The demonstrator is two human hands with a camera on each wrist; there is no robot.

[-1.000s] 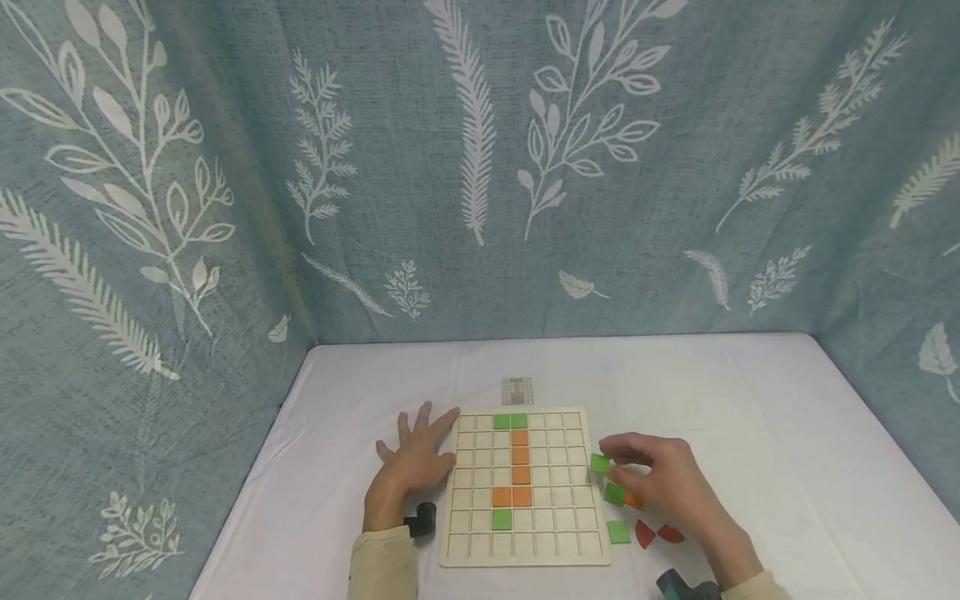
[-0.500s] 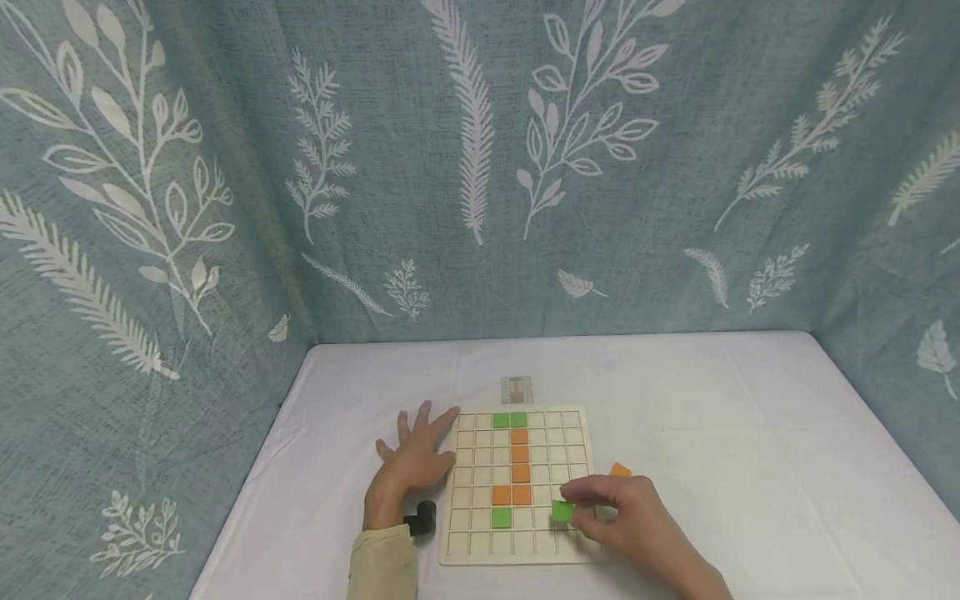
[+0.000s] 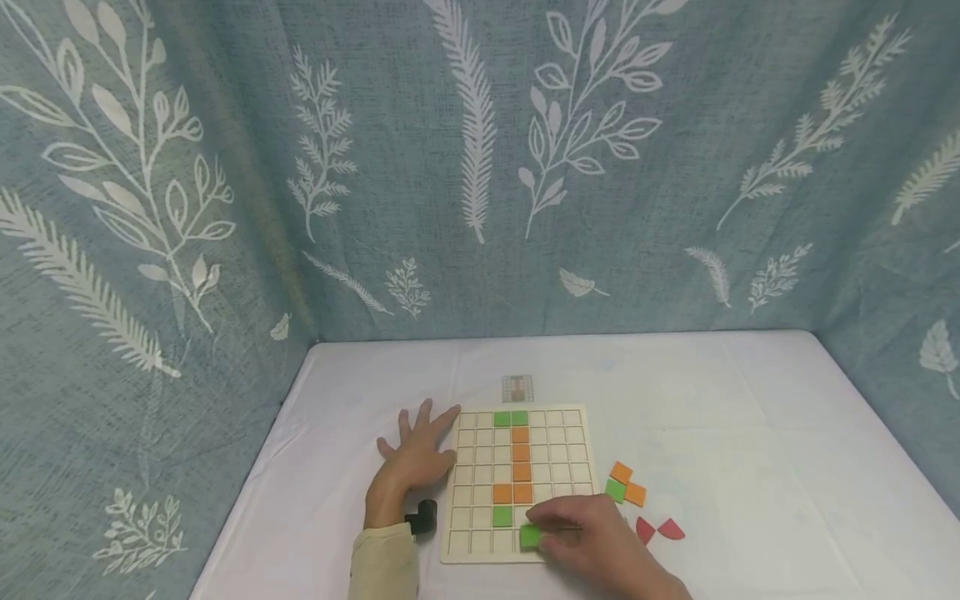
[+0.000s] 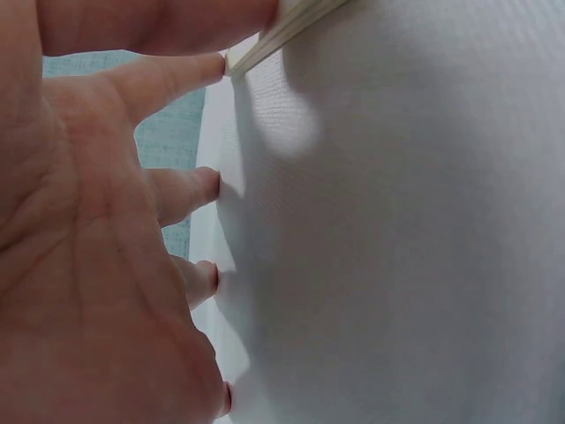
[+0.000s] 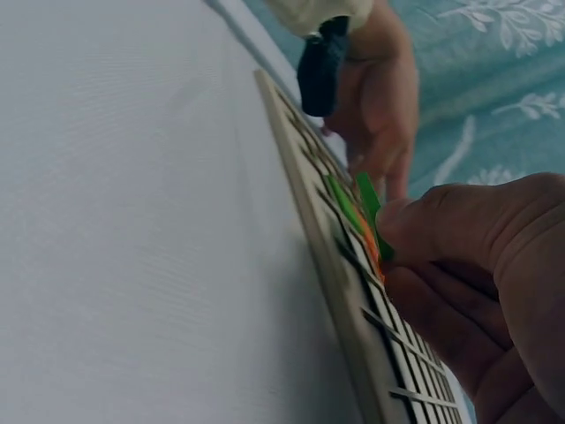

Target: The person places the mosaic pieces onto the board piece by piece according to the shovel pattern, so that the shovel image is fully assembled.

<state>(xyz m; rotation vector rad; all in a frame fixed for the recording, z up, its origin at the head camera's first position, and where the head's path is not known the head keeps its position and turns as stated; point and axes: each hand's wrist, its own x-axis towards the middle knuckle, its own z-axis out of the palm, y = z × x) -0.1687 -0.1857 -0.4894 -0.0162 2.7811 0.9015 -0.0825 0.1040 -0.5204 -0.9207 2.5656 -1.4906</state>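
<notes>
Right hand pinched square green tile near board's near edge, sides roughly parallel; left hand, spread open, touched far-left corner.

You face a blue-green curtain, printed with pale leafy sprigs, behind the white-covered tabletop. You have similar fabric to the tabletop's left and right.

No readable text, brands, numbers or signs, details on small gridded card unclear
</notes>
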